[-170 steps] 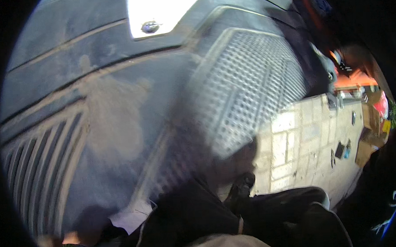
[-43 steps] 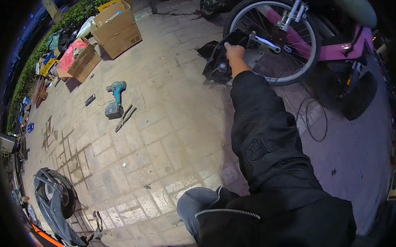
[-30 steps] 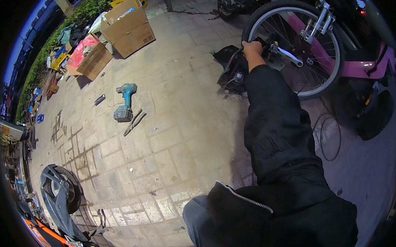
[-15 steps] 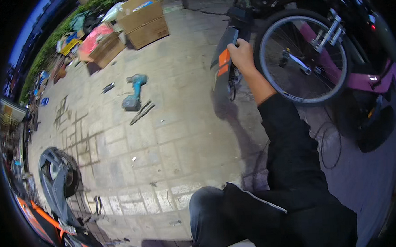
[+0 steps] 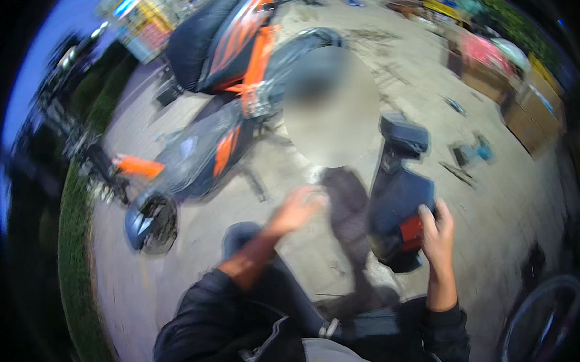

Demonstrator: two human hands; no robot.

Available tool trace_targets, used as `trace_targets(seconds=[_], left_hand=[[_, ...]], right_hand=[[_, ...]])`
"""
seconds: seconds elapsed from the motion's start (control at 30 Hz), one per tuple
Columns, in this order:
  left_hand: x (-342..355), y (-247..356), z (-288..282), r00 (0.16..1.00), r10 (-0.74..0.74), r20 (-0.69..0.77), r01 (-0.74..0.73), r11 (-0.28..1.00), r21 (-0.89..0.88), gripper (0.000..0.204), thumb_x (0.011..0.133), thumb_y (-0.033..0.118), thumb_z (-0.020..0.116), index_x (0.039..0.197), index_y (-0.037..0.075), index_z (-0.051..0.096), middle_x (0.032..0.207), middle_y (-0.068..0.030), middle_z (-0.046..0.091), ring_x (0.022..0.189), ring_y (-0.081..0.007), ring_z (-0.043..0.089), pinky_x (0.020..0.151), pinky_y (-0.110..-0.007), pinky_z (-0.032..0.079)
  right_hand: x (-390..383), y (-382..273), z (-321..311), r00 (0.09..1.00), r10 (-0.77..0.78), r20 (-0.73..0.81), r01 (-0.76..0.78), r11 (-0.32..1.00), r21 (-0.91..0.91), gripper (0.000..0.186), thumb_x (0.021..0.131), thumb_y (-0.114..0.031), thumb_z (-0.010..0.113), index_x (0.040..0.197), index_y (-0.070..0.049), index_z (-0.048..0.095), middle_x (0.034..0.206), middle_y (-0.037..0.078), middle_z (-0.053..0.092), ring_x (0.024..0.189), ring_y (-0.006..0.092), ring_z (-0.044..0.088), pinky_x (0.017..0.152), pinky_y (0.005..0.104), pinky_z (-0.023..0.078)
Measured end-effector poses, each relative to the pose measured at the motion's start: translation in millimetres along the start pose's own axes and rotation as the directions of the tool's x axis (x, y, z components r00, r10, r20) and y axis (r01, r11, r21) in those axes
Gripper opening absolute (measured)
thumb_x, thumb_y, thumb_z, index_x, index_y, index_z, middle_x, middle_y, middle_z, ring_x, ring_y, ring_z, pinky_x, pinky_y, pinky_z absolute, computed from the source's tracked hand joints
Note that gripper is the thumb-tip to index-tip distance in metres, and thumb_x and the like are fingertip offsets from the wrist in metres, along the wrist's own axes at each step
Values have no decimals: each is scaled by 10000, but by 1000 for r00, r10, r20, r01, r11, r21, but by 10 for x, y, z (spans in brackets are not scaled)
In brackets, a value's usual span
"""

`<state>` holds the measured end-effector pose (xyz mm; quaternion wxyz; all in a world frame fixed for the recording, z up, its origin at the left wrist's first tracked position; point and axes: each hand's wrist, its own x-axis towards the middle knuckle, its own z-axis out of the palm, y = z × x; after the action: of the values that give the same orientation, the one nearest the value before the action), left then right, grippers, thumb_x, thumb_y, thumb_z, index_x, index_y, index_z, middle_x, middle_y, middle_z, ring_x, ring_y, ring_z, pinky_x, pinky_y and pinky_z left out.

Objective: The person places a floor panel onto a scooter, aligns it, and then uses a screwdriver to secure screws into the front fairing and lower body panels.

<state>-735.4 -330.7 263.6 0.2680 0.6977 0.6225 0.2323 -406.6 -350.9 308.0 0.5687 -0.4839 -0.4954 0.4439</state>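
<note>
My right hand [image 5: 439, 229] grips the near right edge of a long dark scooter body piece [image 5: 401, 195] with a red-orange patch, thumb and fingers on its edge. The piece stands tilted in front of me, with a dark blocky part [image 5: 406, 136] at its far end. My left hand [image 5: 298, 210] hovers over the paving to the left of it, fingers stretched out, smeared by motion. Nothing shows in that hand, and it is apart from the piece. Left and ahead lies a black and orange scooter [image 5: 195, 159] with a small wheel [image 5: 154, 222].
A teal cordless drill [image 5: 476, 150] and pliers [image 5: 458, 172] lie on the paving to the right. Cardboard boxes [image 5: 533, 118] stand at the far right. A bicycle wheel [image 5: 545, 318] is at the lower right. Grass [image 5: 77, 268] borders the left side. A blurred oval hides part of the middle.
My view has swung left, bringing the black and orange scooter in front. The scooter piece has come nearer, still in my right hand. My left hand has come into view.
</note>
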Motion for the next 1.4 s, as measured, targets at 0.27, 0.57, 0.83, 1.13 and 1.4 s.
trace_targets(seconds=[0.27, 0.57, 0.83, 1.13, 1.4], left_hand=[[-811, -883, -101, 807, -590, 14, 377, 496, -782, 568, 906, 476, 492, 1202, -7, 515, 1131, -121, 587, 1036, -183, 524, 916, -315, 392], [-2146, -93, -2991, 578, -708, 406, 274, -301, -913, 869, 828, 690, 391, 1379, 25, 289, 1368, -200, 367, 1257, -356, 348, 986, -544, 352], [-3703, 480, -5690, 490, -765, 419, 362, -259, -896, 799, 833, 666, 420, 1354, 69, 319, 1359, -138, 368, 1207, -324, 404, 916, -517, 400], [-5008, -915, -6307, 383, -796, 469, 210, -420, -883, 302, 816, 198, 655, 1037, 2, 594, 958, -104, 645, 844, -256, 639, 754, -406, 530], [-5090, -1358, -7278, 436, -810, 393, 294, -285, -912, 358, 739, 95, 643, 1065, -27, 559, 969, -112, 628, 851, -241, 624, 784, -383, 506]], right_hand=[[-543, 192, 1670, 847, 208, 490, -57, 951, -304, 126, 863, -93, 567, 865, 31, 547, 758, 65, 561, 713, 113, 506, 641, 269, 429], [-737, -2286, 2909, 525, 35, 850, 392, 877, -279, 129, 782, -107, 602, 825, -3, 539, 790, 197, 558, 785, 406, 547, 681, 447, 441], [-1214, -4159, 4421, 4, -48, 999, 640, 768, 34, 136, 710, -101, 601, 820, -37, 551, 833, 106, 545, 849, 288, 508, 748, 379, 402], [-2116, -3859, 6160, -106, 34, 994, 808, 586, 66, 161, 700, -176, 541, 849, -152, 599, 852, -13, 556, 936, 186, 486, 901, 372, 344], [-2459, -3655, 7049, 68, -26, 997, 768, 640, -36, 166, 674, -160, 588, 840, -158, 594, 858, -30, 541, 924, 188, 479, 827, 376, 354]])
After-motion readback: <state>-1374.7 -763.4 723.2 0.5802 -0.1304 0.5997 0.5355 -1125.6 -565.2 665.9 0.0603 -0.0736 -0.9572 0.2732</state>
